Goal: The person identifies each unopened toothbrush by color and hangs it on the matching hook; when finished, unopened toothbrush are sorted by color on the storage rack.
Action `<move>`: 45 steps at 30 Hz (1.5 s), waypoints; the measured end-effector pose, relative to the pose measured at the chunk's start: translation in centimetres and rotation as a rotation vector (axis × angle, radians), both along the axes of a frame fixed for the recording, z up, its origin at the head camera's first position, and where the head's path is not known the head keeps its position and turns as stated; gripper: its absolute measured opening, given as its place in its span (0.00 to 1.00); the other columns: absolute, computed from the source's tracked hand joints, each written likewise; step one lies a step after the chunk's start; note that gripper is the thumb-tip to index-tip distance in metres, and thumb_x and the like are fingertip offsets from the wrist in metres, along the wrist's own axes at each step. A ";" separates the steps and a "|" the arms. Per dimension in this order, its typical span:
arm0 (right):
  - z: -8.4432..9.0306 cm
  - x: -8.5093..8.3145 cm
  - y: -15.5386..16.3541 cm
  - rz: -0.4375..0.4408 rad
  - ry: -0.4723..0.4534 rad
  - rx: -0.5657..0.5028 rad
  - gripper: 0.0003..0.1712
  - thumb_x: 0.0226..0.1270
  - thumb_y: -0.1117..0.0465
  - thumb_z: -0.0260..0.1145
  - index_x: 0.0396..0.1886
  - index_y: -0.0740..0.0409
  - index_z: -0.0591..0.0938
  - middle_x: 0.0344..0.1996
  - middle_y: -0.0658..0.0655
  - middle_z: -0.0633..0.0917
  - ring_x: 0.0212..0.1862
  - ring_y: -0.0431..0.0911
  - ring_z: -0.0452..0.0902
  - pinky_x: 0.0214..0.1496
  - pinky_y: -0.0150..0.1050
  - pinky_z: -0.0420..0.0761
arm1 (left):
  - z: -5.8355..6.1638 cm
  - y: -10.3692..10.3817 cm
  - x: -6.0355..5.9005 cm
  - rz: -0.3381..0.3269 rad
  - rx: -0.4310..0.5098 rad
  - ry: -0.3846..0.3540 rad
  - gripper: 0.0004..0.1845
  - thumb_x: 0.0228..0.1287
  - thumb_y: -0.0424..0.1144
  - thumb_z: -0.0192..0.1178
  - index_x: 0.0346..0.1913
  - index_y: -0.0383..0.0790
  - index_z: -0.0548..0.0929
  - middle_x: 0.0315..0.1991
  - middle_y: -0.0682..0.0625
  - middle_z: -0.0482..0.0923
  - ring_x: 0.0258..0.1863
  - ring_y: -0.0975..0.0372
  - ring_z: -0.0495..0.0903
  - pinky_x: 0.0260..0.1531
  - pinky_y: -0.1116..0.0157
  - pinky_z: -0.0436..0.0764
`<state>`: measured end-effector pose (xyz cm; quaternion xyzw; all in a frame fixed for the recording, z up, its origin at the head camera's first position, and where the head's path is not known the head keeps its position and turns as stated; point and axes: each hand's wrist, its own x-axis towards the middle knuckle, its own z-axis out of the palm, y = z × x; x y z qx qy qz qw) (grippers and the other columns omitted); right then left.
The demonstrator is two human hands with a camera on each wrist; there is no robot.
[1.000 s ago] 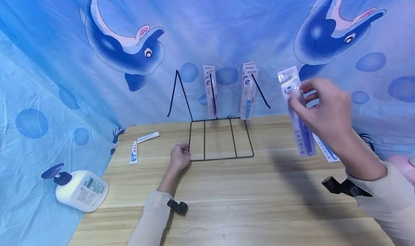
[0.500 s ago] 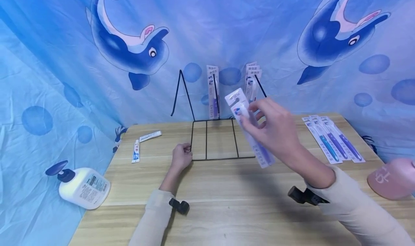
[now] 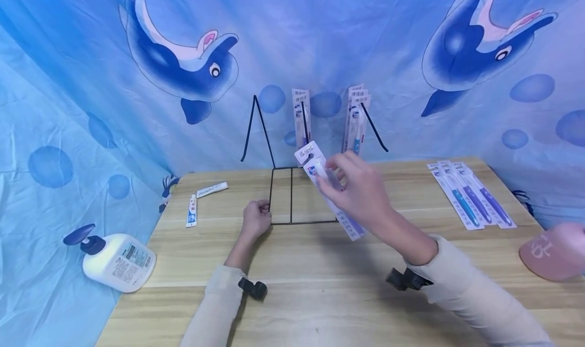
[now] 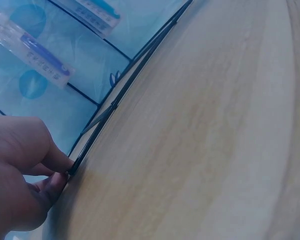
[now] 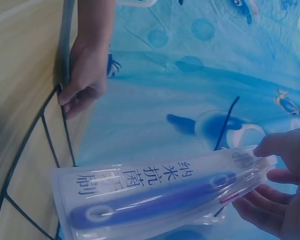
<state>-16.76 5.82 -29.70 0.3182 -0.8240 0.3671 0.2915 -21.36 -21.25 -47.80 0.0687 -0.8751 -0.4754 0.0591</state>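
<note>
Bare table (image 3: 320,281) lies before me; ahead, the wire rack (image 3: 292,194) with its hanging toothbrush packs (image 3: 356,118) blocks my way to the curtain.

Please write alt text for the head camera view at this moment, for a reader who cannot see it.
A person's right hand holds a packaged purple toothbrush above a black wire display rack on a wooden table, while the left hand pinches the rack's front left corner. Toothbrush packs hang on the rack; three more lie at right.
</note>
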 end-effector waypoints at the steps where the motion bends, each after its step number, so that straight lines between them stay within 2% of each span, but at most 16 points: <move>1: -0.2 -0.2 -0.1 0.001 -0.004 0.000 0.12 0.57 0.63 0.74 0.38 0.62 0.82 0.34 0.57 0.83 0.31 0.46 0.80 0.27 0.35 0.81 | 0.0 0.0 0.0 0.000 0.002 -0.004 0.23 0.54 0.18 0.55 0.56 0.23 0.79 0.40 0.39 0.80 0.41 0.52 0.79 0.46 0.60 0.83; 6: -1.2 -1.7 -0.9 -0.009 -0.002 -0.008 0.10 0.58 0.64 0.72 0.35 0.61 0.80 0.32 0.56 0.81 0.31 0.47 0.78 0.30 0.35 0.79 | -0.1 -0.1 0.1 -0.001 0.012 -0.010 0.23 0.55 0.18 0.56 0.56 0.23 0.79 0.41 0.39 0.79 0.41 0.52 0.79 0.45 0.60 0.83; 13: -2.2 -5.2 -3.0 -0.056 -0.022 -0.015 0.10 0.59 0.64 0.69 0.33 0.59 0.74 0.30 0.55 0.74 0.31 0.47 0.70 0.29 0.36 0.73 | -0.1 -0.1 0.1 0.008 0.016 0.003 0.22 0.55 0.18 0.56 0.55 0.22 0.79 0.40 0.39 0.79 0.40 0.53 0.79 0.43 0.62 0.83; 23: -2.1 -11.0 -5.4 -0.131 -0.066 -0.074 0.10 0.65 0.64 0.65 0.36 0.61 0.71 0.32 0.58 0.73 0.34 0.50 0.69 0.31 0.41 0.75 | -0.1 0.1 0.2 -0.007 -0.003 0.014 0.22 0.54 0.18 0.55 0.54 0.21 0.79 0.38 0.40 0.79 0.39 0.53 0.79 0.42 0.61 0.83; 27: -1.8 -12.6 -6.1 -0.162 -0.103 -0.080 0.10 0.68 0.61 0.63 0.37 0.61 0.71 0.34 0.59 0.71 0.34 0.51 0.68 0.32 0.42 0.74 | 0.1 0.0 0.3 -0.008 -0.009 0.027 0.21 0.54 0.18 0.55 0.54 0.21 0.80 0.38 0.39 0.80 0.39 0.52 0.79 0.44 0.60 0.83; 36: -1.5 -14.6 -6.6 -0.209 -0.139 -0.067 0.11 0.69 0.58 0.63 0.38 0.60 0.70 0.34 0.58 0.72 0.35 0.52 0.69 0.34 0.45 0.74 | 0.2 0.2 0.3 0.000 0.013 0.020 0.21 0.55 0.18 0.56 0.54 0.21 0.80 0.39 0.39 0.79 0.39 0.54 0.78 0.43 0.62 0.83; 45: -1.5 -14.8 -6.3 -0.216 -0.169 -0.044 0.13 0.69 0.56 0.66 0.39 0.60 0.74 0.35 0.58 0.76 0.36 0.52 0.72 0.37 0.45 0.78 | 0.4 0.2 0.4 0.008 0.011 0.018 0.22 0.54 0.17 0.55 0.55 0.21 0.79 0.39 0.39 0.79 0.39 0.53 0.78 0.43 0.61 0.82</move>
